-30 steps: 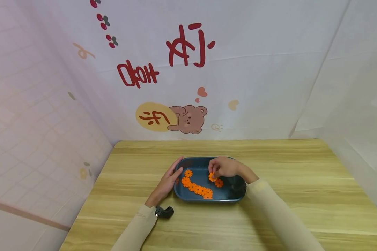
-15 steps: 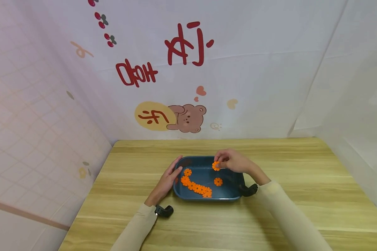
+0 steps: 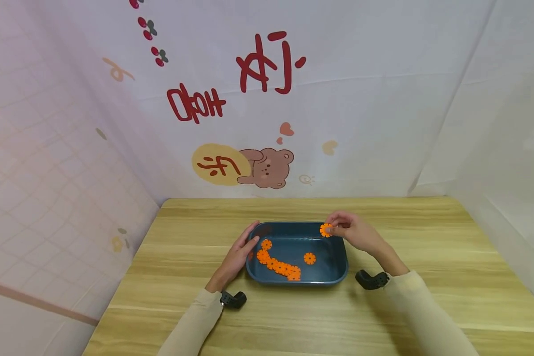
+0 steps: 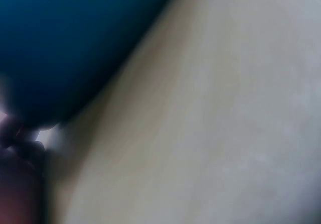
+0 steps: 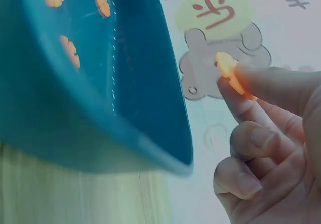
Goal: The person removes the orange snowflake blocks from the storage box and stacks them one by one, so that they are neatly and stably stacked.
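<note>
In the head view, my right hand (image 3: 356, 234) pinches an orange snowflake-shaped disc (image 3: 326, 230) between thumb and index finger at the right back rim of a dark blue tray (image 3: 293, 283). The right wrist view shows this disc (image 5: 228, 68) nearly edge-on, the other fingers curled below it. My left hand (image 3: 237, 256) lies with straight fingers along the tray's left end, its thumb at the rim. Inside the tray, a curved row of overlapping orange discs (image 3: 279, 267) lies at the left. One single disc (image 3: 309, 258) lies flat right of the middle.
The tray stands on a wood-grain table (image 3: 293, 321). A white wall hanging (image 3: 360, 113) with a printed bear rises behind it. Black wrist devices (image 3: 370, 280) sit on both wrists. The left wrist view is blurred, showing the tray's outer wall (image 4: 75, 43) and tabletop.
My right hand has lifted the pinched disc from beside the single disc and moved it right and back to the tray's rim. The left hand and the other discs have stayed in place.
</note>
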Motion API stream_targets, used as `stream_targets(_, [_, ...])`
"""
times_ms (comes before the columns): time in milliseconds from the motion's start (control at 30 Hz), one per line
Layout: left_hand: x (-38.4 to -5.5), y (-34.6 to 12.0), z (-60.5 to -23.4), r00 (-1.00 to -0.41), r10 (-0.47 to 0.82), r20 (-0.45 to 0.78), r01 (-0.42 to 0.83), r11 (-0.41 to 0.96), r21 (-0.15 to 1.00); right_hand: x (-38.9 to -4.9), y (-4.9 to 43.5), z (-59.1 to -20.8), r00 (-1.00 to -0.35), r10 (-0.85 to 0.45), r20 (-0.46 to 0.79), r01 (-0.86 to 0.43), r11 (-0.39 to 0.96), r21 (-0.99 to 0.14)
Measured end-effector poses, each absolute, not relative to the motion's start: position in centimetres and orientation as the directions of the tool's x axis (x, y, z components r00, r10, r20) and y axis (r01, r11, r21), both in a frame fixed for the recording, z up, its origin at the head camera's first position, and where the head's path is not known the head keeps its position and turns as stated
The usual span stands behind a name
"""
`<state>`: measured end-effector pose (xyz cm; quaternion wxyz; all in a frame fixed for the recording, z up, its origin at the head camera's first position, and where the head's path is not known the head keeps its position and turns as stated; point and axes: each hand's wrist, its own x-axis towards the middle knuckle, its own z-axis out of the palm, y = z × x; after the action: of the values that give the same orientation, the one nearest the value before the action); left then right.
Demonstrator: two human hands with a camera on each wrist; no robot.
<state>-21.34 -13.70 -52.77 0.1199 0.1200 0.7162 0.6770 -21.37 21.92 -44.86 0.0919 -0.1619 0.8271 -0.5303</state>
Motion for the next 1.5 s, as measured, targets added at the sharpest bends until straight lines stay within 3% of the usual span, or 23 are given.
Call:
stream_targets(600, [-21.2,-13.6,-52.5,-0.944,0.329,-0.006,0.014,0.059,0.998,-18.7,29.3,-48.2,-0.993,-0.119,-0.012,-0.047,0.475,-0.879])
stream_targets(1067, [-21.3,-13.6,-52.6,-0.945,0.327,-0.022,-0.005,0.051,0.999,-18.2,33.3,-51.1,-0.998,-0.053,-0.044,0.006,0.559,-0.829])
stream_targets(1300, [-21.3,-13.7,-52.9,-0.940,0.341,-0.014,0.000,0.041,0.999,-18.0,34.2,-52.1,-0.996,0.003,-0.087,0.075,0.540,-0.838])
stream_targets(1500, [-21.3,-13.6,-52.9,-0.943,0.334,-0.001,0.012,0.037,0.999,-17.9,34.1,-52.4,-0.998,-0.010,-0.057,0.043,0.527,-0.849])
